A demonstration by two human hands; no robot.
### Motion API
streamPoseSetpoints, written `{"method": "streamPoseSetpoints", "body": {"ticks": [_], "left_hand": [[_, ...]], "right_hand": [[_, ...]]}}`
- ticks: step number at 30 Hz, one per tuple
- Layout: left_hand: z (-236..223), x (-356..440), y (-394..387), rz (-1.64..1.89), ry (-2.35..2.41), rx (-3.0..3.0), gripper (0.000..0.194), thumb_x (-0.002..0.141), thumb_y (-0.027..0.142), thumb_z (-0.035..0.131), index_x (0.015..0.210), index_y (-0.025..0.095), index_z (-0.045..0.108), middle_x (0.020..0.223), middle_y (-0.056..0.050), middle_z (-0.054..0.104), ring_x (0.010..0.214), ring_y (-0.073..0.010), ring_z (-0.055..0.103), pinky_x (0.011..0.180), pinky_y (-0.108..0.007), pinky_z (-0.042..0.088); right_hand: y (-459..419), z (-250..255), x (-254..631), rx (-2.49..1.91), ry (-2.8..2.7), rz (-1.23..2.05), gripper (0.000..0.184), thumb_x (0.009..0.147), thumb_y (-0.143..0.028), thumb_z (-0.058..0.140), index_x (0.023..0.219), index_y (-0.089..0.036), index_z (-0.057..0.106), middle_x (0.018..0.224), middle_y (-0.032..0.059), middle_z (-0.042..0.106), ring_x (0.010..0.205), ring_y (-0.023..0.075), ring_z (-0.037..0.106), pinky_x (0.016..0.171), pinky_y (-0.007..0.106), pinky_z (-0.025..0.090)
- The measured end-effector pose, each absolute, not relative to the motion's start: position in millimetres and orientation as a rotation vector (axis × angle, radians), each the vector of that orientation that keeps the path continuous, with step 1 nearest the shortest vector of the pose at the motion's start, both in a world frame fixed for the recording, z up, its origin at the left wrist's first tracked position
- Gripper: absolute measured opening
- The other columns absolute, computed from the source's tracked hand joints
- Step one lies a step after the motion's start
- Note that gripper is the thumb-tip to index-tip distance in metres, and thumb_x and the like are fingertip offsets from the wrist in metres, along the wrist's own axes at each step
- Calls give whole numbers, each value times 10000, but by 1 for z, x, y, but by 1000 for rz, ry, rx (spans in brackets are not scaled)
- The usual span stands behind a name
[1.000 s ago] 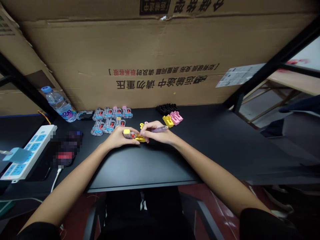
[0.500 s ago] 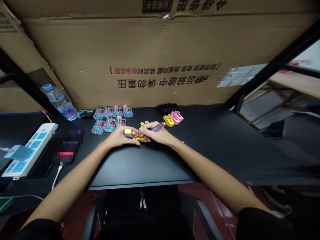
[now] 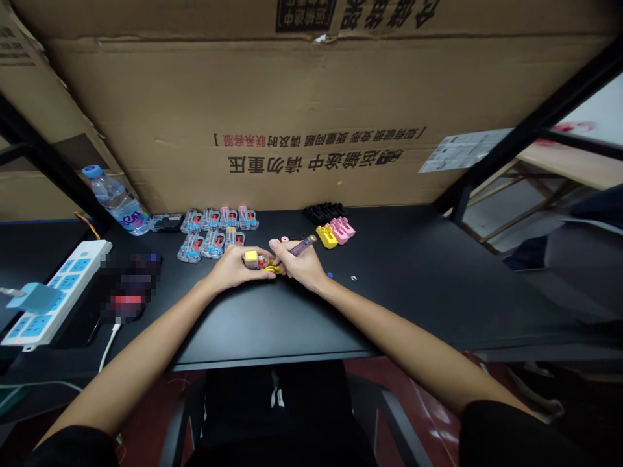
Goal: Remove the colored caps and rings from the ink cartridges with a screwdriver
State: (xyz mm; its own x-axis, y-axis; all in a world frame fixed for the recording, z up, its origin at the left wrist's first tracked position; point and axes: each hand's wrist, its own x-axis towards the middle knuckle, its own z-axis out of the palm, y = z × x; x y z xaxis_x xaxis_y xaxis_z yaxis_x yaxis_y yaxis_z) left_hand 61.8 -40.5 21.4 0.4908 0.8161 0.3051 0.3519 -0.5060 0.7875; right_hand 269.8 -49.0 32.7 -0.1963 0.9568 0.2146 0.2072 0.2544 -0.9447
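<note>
My left hand [image 3: 232, 267] is closed around a small clear plastic device with a yellow cap [image 3: 252, 259], a red part inside and a yellow piece on its near side. My right hand [image 3: 302, 264] grips a slim purple-handled tool [image 3: 302, 246] with a brass-coloured end pointing up and right. Its working tip is hidden at the device, so I cannot tell its kind. The fingers of both hands meet at the device, just above the black table [image 3: 292, 324]. Behind them lies a small pink ring [image 3: 285, 239].
Several clear devices [image 3: 213, 244] stand in two rows at back left. Black parts [image 3: 325, 212], yellow parts [image 3: 326, 236] and pink parts [image 3: 342, 229] sit at back right. A water bottle [image 3: 119, 202], power strip [image 3: 58, 292] and phone [image 3: 134, 285] are leftward. Cardboard [image 3: 311, 84] walls the back.
My right hand has turned and shifted slightly, tilting the purple-handled tool steeper. A small blue piece and a white clip to its right now show more fully. My left hand keeps the device nearly still.
</note>
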Motion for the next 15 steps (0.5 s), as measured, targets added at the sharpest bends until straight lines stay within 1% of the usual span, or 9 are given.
{"method": "streamPoseSetpoints", "body": {"ticks": [3,6,7,9,12,15], "left_hand": [[22,60,-39,916,972,2098,518,711,534,942,1060,164,840,818,-27,804,690,-165,691,673,-256,519],[25,59,-39,898,976,2097,565,671,551,960,1069,169,838,822,-26,802,683,-171,691,660,-265,526],[27,59,-40,903,981,2089,554,679,553,954,1063,171,836,823,-27,803,682,-174,694,656,-268,533],[32,59,-40,979,1012,2060,477,738,547,917,1033,182,832,847,-34,808,698,-179,707,663,-274,553],[39,57,-39,1239,1137,1984,343,834,519,844,972,207,814,897,-37,809,737,-178,721,697,-282,575],[40,52,-33,1468,1255,1859,325,823,501,854,942,209,779,880,-23,785,735,-170,711,710,-285,578]], "right_hand": [[-45,30,276,-1116,-1593,1035,638,950,-742,598,613,-203,659,480,7,579,405,129,496,420,271,382],[-36,31,288,-1134,-1586,971,623,966,-705,602,610,-198,671,476,5,577,403,125,487,426,267,376],[-34,32,292,-1135,-1590,938,621,967,-695,605,598,-199,668,475,5,572,413,128,495,436,268,380],[-30,37,298,-1123,-1623,900,623,969,-683,604,574,-204,653,480,7,565,435,136,513,458,275,386],[-31,46,300,-1062,-1742,921,599,969,-662,608,572,-214,632,496,2,563,465,144,520,490,286,390],[-39,51,291,-963,-1893,956,544,965,-591,653,575,-215,598,516,-11,568,509,137,516,565,293,417]]}}
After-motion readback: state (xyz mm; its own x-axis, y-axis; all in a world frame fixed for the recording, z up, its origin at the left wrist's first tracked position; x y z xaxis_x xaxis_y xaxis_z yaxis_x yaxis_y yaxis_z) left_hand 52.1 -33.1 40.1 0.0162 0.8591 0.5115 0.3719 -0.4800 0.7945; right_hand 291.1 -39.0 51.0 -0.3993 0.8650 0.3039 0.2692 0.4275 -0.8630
